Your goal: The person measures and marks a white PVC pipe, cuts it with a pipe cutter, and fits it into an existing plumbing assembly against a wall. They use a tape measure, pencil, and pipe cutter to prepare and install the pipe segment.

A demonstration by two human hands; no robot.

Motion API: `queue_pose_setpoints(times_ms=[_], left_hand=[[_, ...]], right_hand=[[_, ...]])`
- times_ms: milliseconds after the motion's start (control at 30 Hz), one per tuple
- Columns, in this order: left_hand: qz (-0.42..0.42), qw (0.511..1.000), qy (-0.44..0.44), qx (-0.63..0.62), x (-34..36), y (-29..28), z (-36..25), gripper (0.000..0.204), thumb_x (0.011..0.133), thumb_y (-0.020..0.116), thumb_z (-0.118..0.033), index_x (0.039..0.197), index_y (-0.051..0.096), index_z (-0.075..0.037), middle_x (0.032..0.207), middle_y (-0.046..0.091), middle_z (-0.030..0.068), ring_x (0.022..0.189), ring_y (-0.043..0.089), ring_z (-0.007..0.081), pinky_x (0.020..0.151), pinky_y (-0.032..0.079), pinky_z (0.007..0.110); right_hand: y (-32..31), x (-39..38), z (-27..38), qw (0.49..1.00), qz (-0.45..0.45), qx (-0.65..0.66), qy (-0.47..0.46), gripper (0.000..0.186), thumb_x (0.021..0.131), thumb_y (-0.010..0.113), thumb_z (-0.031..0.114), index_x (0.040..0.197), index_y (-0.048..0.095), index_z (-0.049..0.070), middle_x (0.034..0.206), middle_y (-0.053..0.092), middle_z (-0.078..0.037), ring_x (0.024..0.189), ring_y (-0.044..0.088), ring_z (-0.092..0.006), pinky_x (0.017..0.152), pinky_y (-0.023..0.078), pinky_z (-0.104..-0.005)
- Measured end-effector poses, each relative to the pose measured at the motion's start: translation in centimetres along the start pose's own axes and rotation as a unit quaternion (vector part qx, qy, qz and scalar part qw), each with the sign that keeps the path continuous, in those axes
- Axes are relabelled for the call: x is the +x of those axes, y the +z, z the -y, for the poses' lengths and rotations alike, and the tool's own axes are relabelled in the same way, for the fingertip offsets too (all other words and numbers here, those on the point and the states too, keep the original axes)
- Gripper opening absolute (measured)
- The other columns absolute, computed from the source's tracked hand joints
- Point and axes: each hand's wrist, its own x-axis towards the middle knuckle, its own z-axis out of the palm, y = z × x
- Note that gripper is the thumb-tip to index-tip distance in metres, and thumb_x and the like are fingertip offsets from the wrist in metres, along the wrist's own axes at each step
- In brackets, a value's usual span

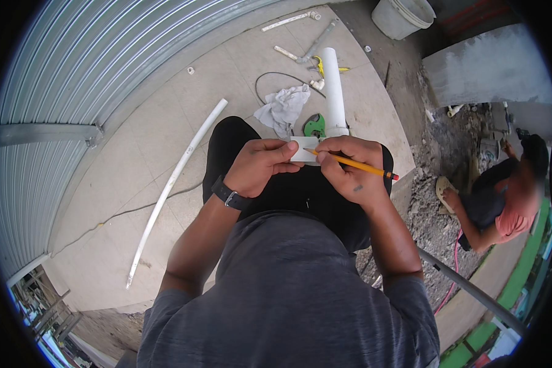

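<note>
pencil tip on a white pipe held over the lap

the left hand point(257, 167) is closed around the near end of a thick white pipe point(333, 92), thumb lying along the top. the pipe's long axis runs straight away from the hands, its far end over the floor point(135, 153). the right hand point(349, 168), just beside the left, pinches a yellow pencil point(356, 164) whose tip touches the pipe between both hands. left of the hands lies a long thin pipe point(172, 184); beyond them, a rag point(283, 107) and a green tool point(314, 126). no label shows.
</note>
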Motion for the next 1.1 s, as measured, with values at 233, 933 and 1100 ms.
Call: queue_pose_setpoints(times_ms=[233, 933, 1100], left_hand=[[-0.008, 1.000, 0.006, 0.012, 0.2, 0.2, 0.3, 0.043, 0.102, 0.064, -0.026, 0.122, 0.063, 0.012, 0.109, 0.071, 0.0169, 0.097, 0.072, 0.0215, 0.087, 0.059, 0.032], [-0.013, 1.000, 0.005, 0.013, 0.8, 0.4, 0.8, 0.042, 0.103, 0.063, -0.023, 0.123, 0.062, 0.013, 0.111, 0.070, 0.0182, 0.098, 0.071, 0.0225, 0.088, 0.059, 0.033], [-0.006, 1.000, 0.009, 0.008, 0.8, 0.6, 1.0, 0.042, 0.103, 0.063, -0.024, 0.122, 0.062, 0.013, 0.112, 0.070, 0.0184, 0.099, 0.071, 0.0223, 0.089, 0.058, 0.033]], right_hand=[[0.1, -0.1, -0.2, 1.000, 0.007, -0.003, 0.015, 0.005, 0.080, 0.070, 0.002, 0.085, 0.071, 0.000, 0.072, 0.069, -0.011, 0.062, 0.067, -0.0185, 0.061, 0.053, -0.0292], [0.0, -0.3, -1.1, 1.000, 0.007, 0.011, 0.028, 0.005, 0.081, 0.071, 0.003, 0.086, 0.072, 0.000, 0.073, 0.070, -0.010, 0.063, 0.068, -0.0165, 0.062, 0.054, -0.0283], [-0.2, -0.6, -1.1, 0.999, 0.016, 0.010, 0.045, 0.006, 0.081, 0.070, 0.003, 0.086, 0.072, -0.001, 0.073, 0.070, -0.010, 0.063, 0.068, -0.0170, 0.062, 0.054, -0.0285]])
